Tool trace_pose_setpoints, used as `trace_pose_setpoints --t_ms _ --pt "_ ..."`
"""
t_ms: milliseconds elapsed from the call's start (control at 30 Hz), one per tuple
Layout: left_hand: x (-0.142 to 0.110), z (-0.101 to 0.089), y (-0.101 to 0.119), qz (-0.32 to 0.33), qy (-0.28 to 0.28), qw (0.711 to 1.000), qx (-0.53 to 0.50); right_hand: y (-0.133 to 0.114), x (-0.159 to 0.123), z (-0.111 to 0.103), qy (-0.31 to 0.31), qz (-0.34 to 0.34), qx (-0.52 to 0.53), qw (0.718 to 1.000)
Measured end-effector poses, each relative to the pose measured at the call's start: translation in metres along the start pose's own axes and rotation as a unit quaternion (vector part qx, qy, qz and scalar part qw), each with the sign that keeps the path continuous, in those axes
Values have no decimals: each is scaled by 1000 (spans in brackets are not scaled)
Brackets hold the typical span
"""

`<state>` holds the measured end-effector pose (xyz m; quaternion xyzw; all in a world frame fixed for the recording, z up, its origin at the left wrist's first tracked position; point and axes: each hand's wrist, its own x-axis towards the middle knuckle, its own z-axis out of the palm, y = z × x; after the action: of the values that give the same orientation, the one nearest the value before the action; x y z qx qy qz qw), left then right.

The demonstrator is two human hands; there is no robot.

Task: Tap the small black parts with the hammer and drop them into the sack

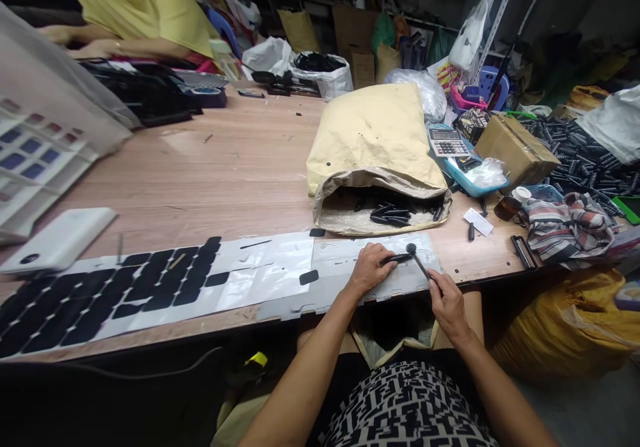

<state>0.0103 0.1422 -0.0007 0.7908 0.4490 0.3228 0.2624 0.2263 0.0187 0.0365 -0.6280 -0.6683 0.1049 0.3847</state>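
Note:
My left hand rests on a white backing sheet at the table's near edge and pinches a slim black plastic part. My right hand grips a thin black tool whose round tip meets that part's end. Just beyond, a tan paper sack lies on its side, its open mouth showing several more black parts. A loose black pad lies on the sheet to the left of my hands.
A long sheet of black adhesive pads runs along the front edge at left. A white box and trays sit far left. A calculator, cardboard box and striped cloth crowd the right. Another person in yellow sits at the far side.

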Motion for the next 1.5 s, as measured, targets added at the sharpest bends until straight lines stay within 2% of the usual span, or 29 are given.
trace_pose_setpoints --t_ms 100,267,467,567,767,933,1033,1133,1233,1400,1500 --pt "0 -2 2 -5 -5 1000 1 1 14 -2 17 -1 -44 999" --pt "0 -4 4 1 -16 1000 8 6 35 -5 20 -4 -204 979" --pt "-1 -2 1 1 -17 1000 7 32 46 -2 34 -33 -318 947" --pt "0 -4 2 0 -23 1000 -2 39 46 1 36 -31 -339 939" --pt "-5 -16 13 20 -60 998 -14 38 47 3 30 -26 -348 937" --pt "-37 -17 37 68 -111 991 -8 39 47 4 31 -21 -358 933" --pt "-59 -13 49 87 -114 990 12 38 46 5 24 -15 -350 936" --pt "-64 -10 52 92 -116 989 11 37 46 6 18 -9 -345 938" --pt "-42 -11 47 67 -80 994 12 37 45 6 21 -10 -355 935" --pt "37 -12 25 -10 58 995 85 36 44 7 28 -14 -358 933" --pt "77 -8 9 -27 60 989 132 37 44 7 27 -14 -357 934"
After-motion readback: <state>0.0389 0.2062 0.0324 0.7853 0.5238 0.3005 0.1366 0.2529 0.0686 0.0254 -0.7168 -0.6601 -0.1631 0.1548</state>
